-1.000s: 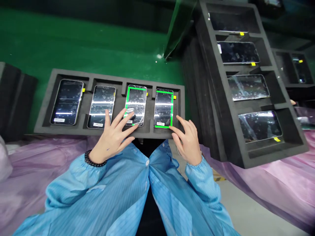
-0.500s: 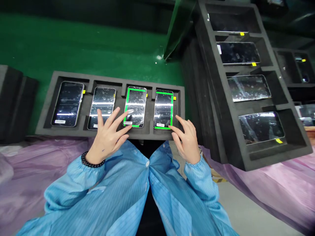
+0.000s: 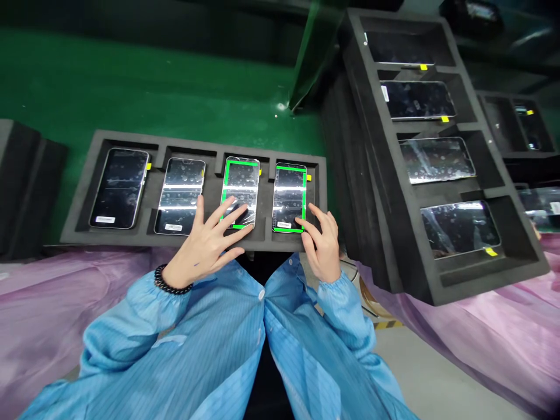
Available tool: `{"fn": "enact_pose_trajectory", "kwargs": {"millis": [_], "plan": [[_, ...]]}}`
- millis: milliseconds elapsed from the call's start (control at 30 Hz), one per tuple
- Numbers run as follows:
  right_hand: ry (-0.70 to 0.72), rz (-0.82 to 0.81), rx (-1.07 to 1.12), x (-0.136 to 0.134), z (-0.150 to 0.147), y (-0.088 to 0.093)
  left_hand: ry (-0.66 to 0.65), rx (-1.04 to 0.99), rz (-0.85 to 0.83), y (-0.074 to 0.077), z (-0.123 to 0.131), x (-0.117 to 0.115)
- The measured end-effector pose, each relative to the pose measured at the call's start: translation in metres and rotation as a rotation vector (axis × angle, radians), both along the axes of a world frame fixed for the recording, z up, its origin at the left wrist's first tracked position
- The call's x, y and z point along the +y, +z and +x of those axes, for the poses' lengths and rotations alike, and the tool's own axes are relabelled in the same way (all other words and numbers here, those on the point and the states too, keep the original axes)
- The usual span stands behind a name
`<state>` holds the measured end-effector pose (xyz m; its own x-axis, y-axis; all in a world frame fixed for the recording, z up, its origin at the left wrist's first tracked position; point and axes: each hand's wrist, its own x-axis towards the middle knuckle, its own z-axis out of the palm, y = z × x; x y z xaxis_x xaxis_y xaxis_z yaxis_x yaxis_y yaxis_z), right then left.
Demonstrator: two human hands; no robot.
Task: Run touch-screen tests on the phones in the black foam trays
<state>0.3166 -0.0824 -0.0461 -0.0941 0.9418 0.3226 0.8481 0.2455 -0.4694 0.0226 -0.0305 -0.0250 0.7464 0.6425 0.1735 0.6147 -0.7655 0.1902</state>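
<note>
Several smartphones lie face up in the compartments of a dark foam tray (image 3: 262, 238). My left hand (image 3: 207, 242), fingers spread, reaches over the lower part of the third phone (image 3: 241, 181), whose screen shows a partial green border. My right hand (image 3: 322, 242) is open at the rightmost phone (image 3: 289, 192), with a fingertip at the screen's lower right; this screen also has green lines along its edges. The second phone (image 3: 181, 186) and the leftmost phone (image 3: 119, 186) have dark screens and white labels. Neither hand grips anything.
To the right, a tall stack of foam trays (image 3: 394, 256) holds several more phones with yellow tabs. Another foam stack (image 3: 26, 186) stands at far left. A green work surface (image 3: 175, 93) lies behind the tray. Pink-purple sleeves of people show on both sides.
My left hand has shifted right, further over the third phone's lower end. My right hand has moved slightly left, its finger now further onto the rightmost screen.
</note>
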Motion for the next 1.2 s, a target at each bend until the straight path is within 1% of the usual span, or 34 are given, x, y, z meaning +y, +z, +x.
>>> {"fn": "enact_pose_trajectory", "kwargs": {"millis": [100, 233, 333, 500, 600, 767, 900, 967, 1133, 1200], "plan": [[-0.023, -0.002, 0.021, 0.0, 0.0, -0.005, 0.053, -0.001, -0.002, 0.003, -0.013, 0.0], [-0.02, -0.009, 0.054, -0.001, 0.001, -0.008, 0.144, -0.023, 0.037, 0.009, -0.028, -0.004], [-0.028, -0.005, 0.059, -0.001, 0.001, -0.009, 0.212, -0.009, 0.059, 0.015, -0.025, -0.01], [-0.035, 0.006, 0.081, -0.001, 0.001, -0.009, 0.302, 0.05, 0.088, 0.025, -0.007, -0.018], [-0.037, 0.002, 0.098, -0.001, 0.001, -0.01, 0.284, 0.072, 0.093, 0.026, -0.004, -0.02], [-0.037, 0.0, 0.106, -0.001, 0.001, -0.01, 0.259, 0.035, 0.093, 0.021, -0.001, -0.021], [-0.033, 0.002, 0.104, -0.001, 0.001, -0.01, 0.206, 0.018, 0.085, 0.017, 0.005, -0.019], [-0.033, 0.001, 0.103, -0.001, 0.001, -0.01, 0.203, 0.018, 0.075, 0.016, 0.003, -0.019], [-0.03, 0.005, 0.103, -0.001, 0.0, -0.01, 0.275, -0.006, 0.062, 0.014, -0.011, -0.023], [-0.03, 0.003, 0.105, -0.001, 0.0, -0.01, 0.253, -0.013, 0.041, 0.014, -0.011, -0.023]]}}
